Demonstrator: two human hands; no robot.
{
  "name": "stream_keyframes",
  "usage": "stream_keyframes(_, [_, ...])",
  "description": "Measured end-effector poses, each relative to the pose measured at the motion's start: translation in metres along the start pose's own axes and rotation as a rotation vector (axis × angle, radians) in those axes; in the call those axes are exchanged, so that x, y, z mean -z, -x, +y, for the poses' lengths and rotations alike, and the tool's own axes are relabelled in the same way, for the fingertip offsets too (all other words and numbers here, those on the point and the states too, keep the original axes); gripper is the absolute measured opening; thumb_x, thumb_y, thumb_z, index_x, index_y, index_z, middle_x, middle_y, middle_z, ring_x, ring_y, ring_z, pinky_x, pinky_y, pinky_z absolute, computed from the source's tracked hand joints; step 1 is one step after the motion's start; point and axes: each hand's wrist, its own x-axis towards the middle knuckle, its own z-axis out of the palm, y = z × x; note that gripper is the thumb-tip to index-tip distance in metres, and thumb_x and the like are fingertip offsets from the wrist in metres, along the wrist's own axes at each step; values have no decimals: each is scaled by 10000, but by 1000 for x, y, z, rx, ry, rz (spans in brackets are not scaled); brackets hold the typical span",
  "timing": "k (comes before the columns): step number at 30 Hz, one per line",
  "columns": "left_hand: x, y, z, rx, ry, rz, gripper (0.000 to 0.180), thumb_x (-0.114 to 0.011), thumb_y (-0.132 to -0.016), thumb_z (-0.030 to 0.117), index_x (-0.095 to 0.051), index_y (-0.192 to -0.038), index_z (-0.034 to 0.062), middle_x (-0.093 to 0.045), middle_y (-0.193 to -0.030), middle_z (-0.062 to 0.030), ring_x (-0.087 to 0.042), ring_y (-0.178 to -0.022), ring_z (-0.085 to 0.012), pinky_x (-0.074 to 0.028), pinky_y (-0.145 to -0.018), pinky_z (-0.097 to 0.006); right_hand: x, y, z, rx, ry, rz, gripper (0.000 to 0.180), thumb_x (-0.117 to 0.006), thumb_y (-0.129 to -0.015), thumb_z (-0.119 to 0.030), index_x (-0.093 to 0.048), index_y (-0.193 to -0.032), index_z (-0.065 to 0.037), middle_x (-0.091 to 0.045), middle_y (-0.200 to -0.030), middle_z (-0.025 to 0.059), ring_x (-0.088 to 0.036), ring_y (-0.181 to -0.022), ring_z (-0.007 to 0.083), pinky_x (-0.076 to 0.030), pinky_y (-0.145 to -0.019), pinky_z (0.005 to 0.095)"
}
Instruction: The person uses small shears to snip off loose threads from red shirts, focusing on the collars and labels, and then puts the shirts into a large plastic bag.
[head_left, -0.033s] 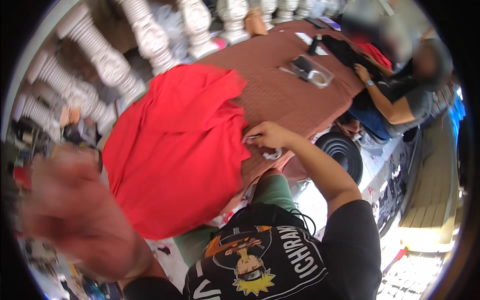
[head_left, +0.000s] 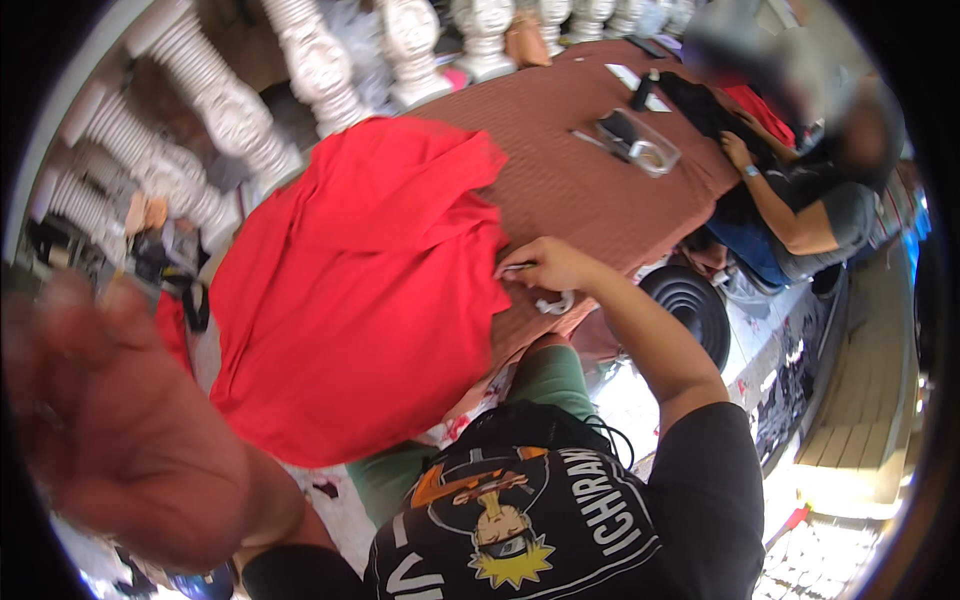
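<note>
A large piece of red cloth (head_left: 350, 290) lies spread in loose folds over the near left part of the table, its near edge hanging over my legs. My right hand (head_left: 550, 268) rests by the cloth's right edge, fingers pinched on a small, thin dark tool (head_left: 518, 267) whose exact kind I cannot make out. Just below that hand sits a small white looped item (head_left: 555, 303). Raised close to the camera at the left, my left hand (head_left: 130, 430) shows its palm, away from the cloth. Its fingers look apart and blurred, with nothing seen in them.
A brown textured cover (head_left: 590, 200) drapes the table. Toward its far right stand a clear plastic box (head_left: 655, 155) and a dark bottle (head_left: 643, 92). Across there, a seated person (head_left: 800, 200) handles black cloth. White balusters (head_left: 325, 85) line the back; a round black stool (head_left: 690, 310) stands at right.
My left hand has moved a little further left and shows more sharply. The scene has shifted slightly in view; my right hand keeps its pinch by the cloth edge.
</note>
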Motion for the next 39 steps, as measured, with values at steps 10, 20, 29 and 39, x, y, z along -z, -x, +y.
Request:
stream_keyframes(10, [42,-10,-93,340,-554,-1,215,-581,-873,116,-614,-1075,51,-610,-1096,-51,-526,-1037,-105,-386,-862,-253,28,-41,-17,-261,27,287,199,-619,-832,-226,-690,-880,-47,-602,-640,17,-517,-565,90,-414,-559,269])
stream_keyframes(20, [162,77,-361,833,-1141,-96,564,-694,-742,270,-532,-1182,-44,-543,-1180,-254,-501,-1145,-346,-380,-986,-384,50,-124,35,-451,-879,700,196,-678,-805,-220,-614,-881,-51,-503,-629,-29,-401,-461,62,-248,-381,228])
stream_keyframes(29, [196,88,-395,1174,-944,-108,532,-702,-735,338,-594,-1092,-41,-640,-988,-233,-621,-947,-294,-447,-855,-349,51,-129,31,-375,-998,679,227,-653,-829,-194,-626,-965,-14,-492,-613,-28,-418,-460,63,-257,-381,214])
stream_keyframes(39, [148,105,-218,565,-863,451,455,-647,-839,227,-498,-1187,-25,-545,-1161,-163,-500,-1082,-245,-361,-955,-359,74,-37,-15,319,-862,281,345,-512,-919,-346,-665,-945,-38,-504,-538,-13,-366,-400,61,-279,-434,214])
